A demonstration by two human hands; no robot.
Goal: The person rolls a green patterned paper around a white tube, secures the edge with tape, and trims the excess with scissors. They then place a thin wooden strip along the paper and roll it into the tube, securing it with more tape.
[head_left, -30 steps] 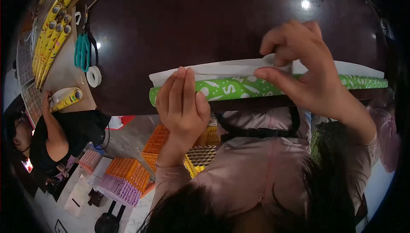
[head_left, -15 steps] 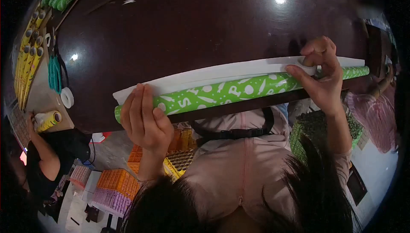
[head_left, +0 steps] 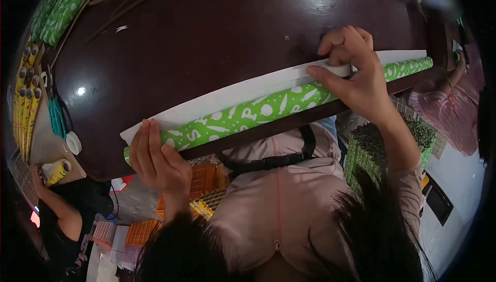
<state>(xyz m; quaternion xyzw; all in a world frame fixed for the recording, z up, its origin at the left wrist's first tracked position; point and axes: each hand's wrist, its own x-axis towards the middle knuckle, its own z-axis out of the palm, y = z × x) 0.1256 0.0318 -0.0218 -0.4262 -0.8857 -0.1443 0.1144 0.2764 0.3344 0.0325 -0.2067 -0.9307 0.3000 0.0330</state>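
A green roll of wrapping paper (head_left: 243,118) with white letters and vegetable shapes lies along the near table edge. Its loose white edge (head_left: 232,89) sticks out flat along the far side. My left hand (head_left: 157,155) is closed over the roll's left end, fingertips pressing on the white edge and thumb on the green side. Toward the right part of the roll, my right hand (head_left: 356,72) grips a white roll of tape (head_left: 338,69) between bent fingers and thumb, low over the white edge. The fingers partly hide the tape.
On the dark table (head_left: 222,28), teal-handled scissors (head_left: 57,116) and another tape roll (head_left: 74,143) lie at left. Yellow rolls (head_left: 26,106) and wrapped green rolls (head_left: 72,3) stand beyond. A person in black (head_left: 67,204) holds a yellow roll (head_left: 59,172); another person in pink (head_left: 449,106) is at right.
My right hand has slid left along the roll with the tape. My left hand stays at the left end. The whole view has shifted and tilted slightly.
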